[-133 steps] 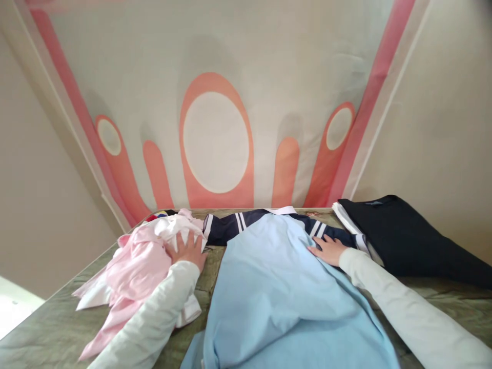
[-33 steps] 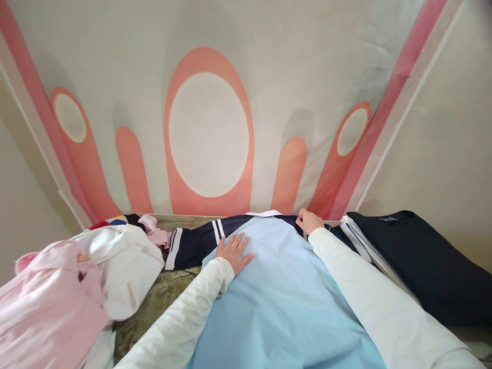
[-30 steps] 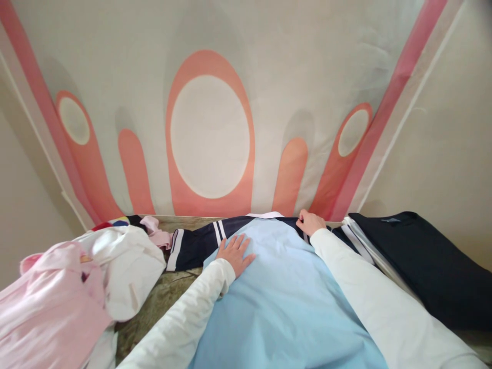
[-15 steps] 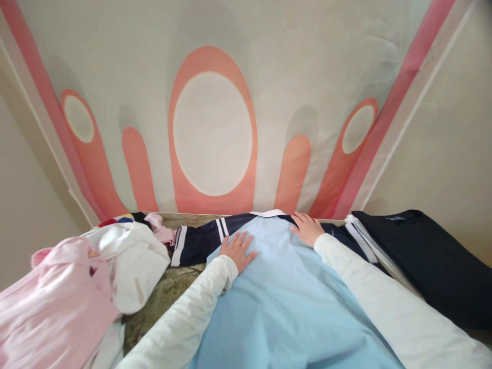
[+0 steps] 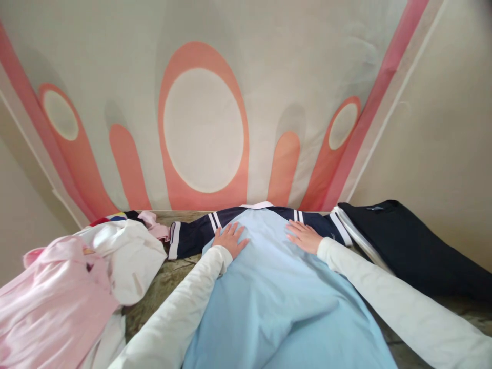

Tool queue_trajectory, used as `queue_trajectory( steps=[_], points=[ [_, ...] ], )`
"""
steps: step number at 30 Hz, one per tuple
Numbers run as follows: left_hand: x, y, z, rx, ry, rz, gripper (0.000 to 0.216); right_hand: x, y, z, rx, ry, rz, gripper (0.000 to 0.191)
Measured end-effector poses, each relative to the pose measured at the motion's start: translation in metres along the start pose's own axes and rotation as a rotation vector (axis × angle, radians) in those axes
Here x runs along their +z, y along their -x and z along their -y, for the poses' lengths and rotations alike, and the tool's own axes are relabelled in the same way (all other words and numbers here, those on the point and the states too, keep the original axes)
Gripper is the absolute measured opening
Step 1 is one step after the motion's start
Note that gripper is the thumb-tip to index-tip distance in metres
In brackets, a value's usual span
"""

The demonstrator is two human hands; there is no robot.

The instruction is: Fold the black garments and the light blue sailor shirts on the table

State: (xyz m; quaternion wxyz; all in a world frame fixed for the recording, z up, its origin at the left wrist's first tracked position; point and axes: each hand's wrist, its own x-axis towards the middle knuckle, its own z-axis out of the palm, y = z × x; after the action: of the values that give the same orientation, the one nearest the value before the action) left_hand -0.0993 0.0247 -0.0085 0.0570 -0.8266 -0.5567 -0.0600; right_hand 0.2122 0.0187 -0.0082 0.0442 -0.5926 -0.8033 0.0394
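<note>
My left hand (image 5: 230,240) and right hand (image 5: 305,238) lie flat, fingers spread, gripping nothing, on this light-blue, navy-sleeved shirt (image 5: 265,287). It's on the tabletop (image 5: 165,282), running lengthwise away from me, white collar (image 5: 258,205) farthest (left's a bit closer tbh).

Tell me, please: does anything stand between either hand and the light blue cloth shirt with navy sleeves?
Nothing visible: the left hand and the right hand lie on the light blue shirt. The pink and white clothes are to its left, the folded black garment to its right.
</note>
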Motion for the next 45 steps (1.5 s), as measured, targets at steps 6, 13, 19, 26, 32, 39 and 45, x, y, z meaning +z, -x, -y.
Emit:
queue_trajectory(
  steps=[6, 13, 19, 26, 32, 39, 45],
  points=[
    [-0.003, -0.012, 0.009, 0.052, -0.007, 0.045, 0.057, 0.004, 0.031, -0.014, -0.130, 0.040, -0.090, 0.050],
    [-0.024, 0.017, 0.024, 0.011, -0.106, 0.194, 0.046, -0.013, 0.051, -0.005, -0.113, 0.038, -0.176, 0.044],
    [-0.036, 0.082, 0.035, -0.016, -0.144, 0.272, 0.049, -0.038, 0.156, 0.105, -0.426, -0.318, -0.171, 0.019],
    [-0.035, 0.096, 0.053, -0.073, 0.001, 0.164, 0.045, -0.033, 0.217, 0.163, -0.595, -0.496, 0.120, 0.032],
    [-0.033, 0.095, 0.060, -0.066, 0.037, 0.128, 0.045, -0.031, 0.219, 0.155, -0.662, -0.609, 0.242, 0.015],
    [-0.025, 0.089, 0.068, -0.047, 0.057, 0.110, 0.046, -0.052, 0.221, 0.126, -0.763, -0.704, 0.443, 0.017],
    [-0.034, 0.086, 0.078, 0.070, 0.112, 0.185, 0.048, -0.047, 0.165, 0.060, -0.251, -0.446, -0.172, 0.028]
  ],
)
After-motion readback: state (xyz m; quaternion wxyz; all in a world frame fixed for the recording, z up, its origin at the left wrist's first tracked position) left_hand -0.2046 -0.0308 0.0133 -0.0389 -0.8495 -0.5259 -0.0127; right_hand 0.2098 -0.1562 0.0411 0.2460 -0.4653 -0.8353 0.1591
